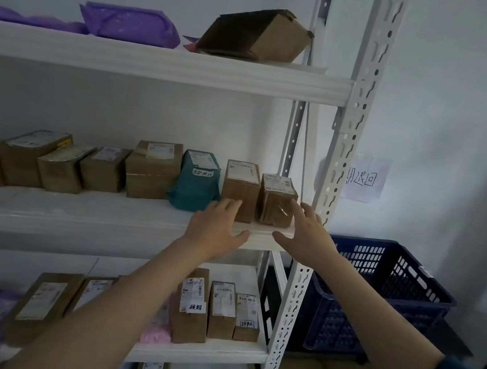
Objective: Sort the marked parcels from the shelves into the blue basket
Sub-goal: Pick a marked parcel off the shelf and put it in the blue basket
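Room: white metal shelving rack (345,143) against a pale wall; handwritten paper note (365,178) taped at 3 o'clock of the upright.
Middle shelf (84,214): seven brown cardboard parcels, one teal bagged parcel (196,184) with a handwritten tag.
Top shelf: two purple bags, one brown carton (257,35).
Basket: dark blue slotted plastic basket (378,299) on the floor, 4 o'clock of the rack.
Left hand (216,228): fingers spread, holding nothing, before the parcels.
Right hand (308,234): fingers spread, beside the end parcel (277,200).
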